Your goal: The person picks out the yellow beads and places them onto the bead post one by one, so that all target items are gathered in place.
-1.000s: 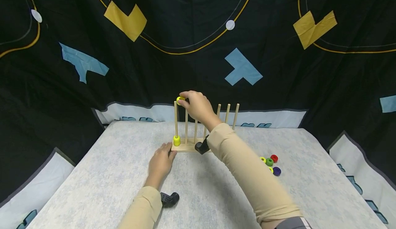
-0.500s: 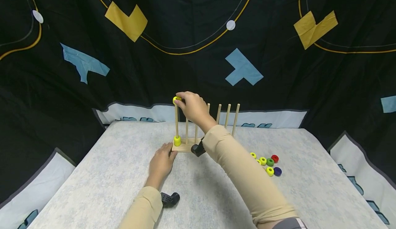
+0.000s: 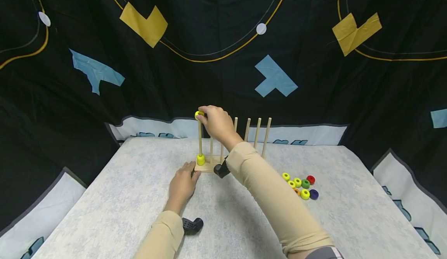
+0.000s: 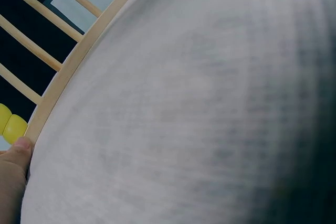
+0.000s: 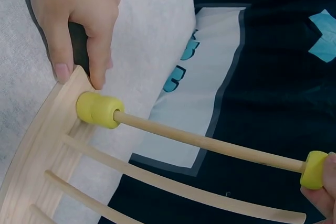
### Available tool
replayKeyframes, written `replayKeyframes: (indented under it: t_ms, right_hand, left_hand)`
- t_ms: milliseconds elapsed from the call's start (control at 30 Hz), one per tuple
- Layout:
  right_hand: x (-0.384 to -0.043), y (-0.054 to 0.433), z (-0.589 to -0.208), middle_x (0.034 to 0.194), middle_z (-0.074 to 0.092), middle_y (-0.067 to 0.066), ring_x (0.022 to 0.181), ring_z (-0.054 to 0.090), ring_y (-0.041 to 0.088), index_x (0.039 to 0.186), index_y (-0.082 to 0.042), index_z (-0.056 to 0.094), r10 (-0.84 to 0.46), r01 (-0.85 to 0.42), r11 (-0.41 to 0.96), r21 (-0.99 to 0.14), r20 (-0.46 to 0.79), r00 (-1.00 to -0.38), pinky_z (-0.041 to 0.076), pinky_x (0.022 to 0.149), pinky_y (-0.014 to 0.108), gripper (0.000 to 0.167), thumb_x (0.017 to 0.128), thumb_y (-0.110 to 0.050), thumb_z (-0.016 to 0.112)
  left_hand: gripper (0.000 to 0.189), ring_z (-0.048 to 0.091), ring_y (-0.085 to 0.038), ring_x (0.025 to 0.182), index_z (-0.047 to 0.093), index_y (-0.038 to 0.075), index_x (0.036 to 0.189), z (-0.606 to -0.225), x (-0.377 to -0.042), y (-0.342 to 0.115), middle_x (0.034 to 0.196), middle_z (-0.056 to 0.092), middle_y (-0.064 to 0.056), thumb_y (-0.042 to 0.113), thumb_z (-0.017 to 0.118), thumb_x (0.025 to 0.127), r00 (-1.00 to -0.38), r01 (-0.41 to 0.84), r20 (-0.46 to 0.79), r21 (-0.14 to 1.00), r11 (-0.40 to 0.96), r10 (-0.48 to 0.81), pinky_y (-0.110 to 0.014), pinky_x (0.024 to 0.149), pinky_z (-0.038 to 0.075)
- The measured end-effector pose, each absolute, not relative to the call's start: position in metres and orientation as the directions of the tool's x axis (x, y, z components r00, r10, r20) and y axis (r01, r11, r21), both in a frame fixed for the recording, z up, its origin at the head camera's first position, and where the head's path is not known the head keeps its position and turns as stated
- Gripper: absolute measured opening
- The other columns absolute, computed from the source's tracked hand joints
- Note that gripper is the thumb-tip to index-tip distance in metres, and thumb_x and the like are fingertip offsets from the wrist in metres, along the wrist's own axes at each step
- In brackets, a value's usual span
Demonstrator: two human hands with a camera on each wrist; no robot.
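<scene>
Black curtain behind, pale table below, and standing on it, our wooden rack! At the rack's left end, the left hand pinches the corner of the base, thumb at the near edge. Directly above that end, the right hand pinches a yellow bead between thumb and fingers, and it's right at the tip of the rack's leftmost peg! How far over the tip it has slipped, we can't tell.

So, the tally: two yellow beads are down, one against the other at the foot of that peg, with bare wood between them and the one up top. The other pegs show no beads wherever we can see them, though the right sleeve covers part of the rack. Early days, by the look of it!

Out to the right of the rack, nearer the person, lie the loose ones: four yellow, one green, one red, one purple, and one orange half behind the sleeve. None of those is on a peg, and more may be hidden.
</scene>
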State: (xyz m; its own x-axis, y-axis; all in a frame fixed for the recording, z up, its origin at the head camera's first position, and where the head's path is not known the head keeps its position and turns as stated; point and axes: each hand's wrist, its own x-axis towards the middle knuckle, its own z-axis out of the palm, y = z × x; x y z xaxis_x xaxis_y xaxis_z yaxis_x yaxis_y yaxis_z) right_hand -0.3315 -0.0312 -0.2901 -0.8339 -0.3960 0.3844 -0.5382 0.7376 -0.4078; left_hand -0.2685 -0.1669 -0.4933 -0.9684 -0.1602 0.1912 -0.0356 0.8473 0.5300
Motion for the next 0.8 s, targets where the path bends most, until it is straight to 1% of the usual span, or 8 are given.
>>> replayKeyframes:
  t_ms: [167,333,433,567,800]
  right_hand:
    - [-0.3322,-0.0323,-0.2917,0.134,0.066,0.002,0.109,0.069,0.017,0.136,-0.017,0.061,-0.399,-0.54,0.739,-0.402,0.384,-0.832,0.059,0.089,0.032,0.038,0.101,-0.033,0.058]
    - [-0.3332,-0.0322,-0.2948,0.131,0.068,0.001,0.102,0.072,0.016,0.136,-0.017,0.062,-0.398,-0.536,0.75,-0.389,0.382,-0.834,0.06,0.08,0.029,0.037,0.101,-0.031,0.058]
    - [-0.3329,-0.031,-0.2958,0.133,0.067,0.0,0.106,0.071,0.017,0.135,-0.018,0.062,-0.388,-0.531,0.746,-0.402,0.386,-0.837,0.06,0.082,0.029,0.037,0.101,-0.03,0.059]
    - [-0.3318,-0.0289,-0.2955,0.137,0.064,-0.002,0.116,0.067,0.017,0.136,-0.019,0.062,-0.376,-0.529,0.722,-0.446,0.389,-0.841,0.059,0.09,0.031,0.036,0.101,-0.03,0.058]
    - [-0.3272,-0.0252,-0.2912,0.135,0.065,-0.003,0.119,0.066,0.015,0.134,-0.019,0.063,-0.382,-0.555,0.677,-0.484,0.413,-0.827,0.057,0.095,0.03,0.035,0.1,-0.029,0.06]
  left_hand:
    - [0.053,0.044,-0.041,0.14,0.049,0.01,0.147,-0.4935,-0.2686,-0.1667,0.151,0.048,-0.017,0.036,0.057,0.101,-0.967,-0.03,0.201,0.528,0.849,-0.159,-0.061,0.111,0.04]
    - [0.052,0.045,-0.041,0.14,0.05,0.01,0.146,-0.4944,-0.268,-0.1664,0.15,0.049,-0.016,0.035,0.058,0.101,-0.964,-0.022,0.212,0.529,0.848,-0.158,-0.062,0.111,0.04]
    - [0.052,0.045,-0.042,0.139,0.05,0.01,0.146,-0.4942,-0.2676,-0.1664,0.15,0.049,-0.017,0.034,0.059,0.101,-0.964,-0.019,0.216,0.527,0.85,-0.156,-0.062,0.11,0.04]
    - [0.052,0.045,-0.042,0.139,0.05,0.01,0.146,-0.493,-0.2672,-0.1668,0.151,0.048,-0.018,0.035,0.057,0.101,-0.966,-0.023,0.208,0.528,0.849,-0.156,-0.062,0.111,0.04]
    - [0.052,0.044,-0.041,0.14,0.049,0.01,0.146,-0.4935,-0.2681,-0.1669,0.15,0.049,-0.016,0.035,0.057,0.101,-0.966,-0.026,0.205,0.529,0.848,-0.157,-0.063,0.11,0.04]
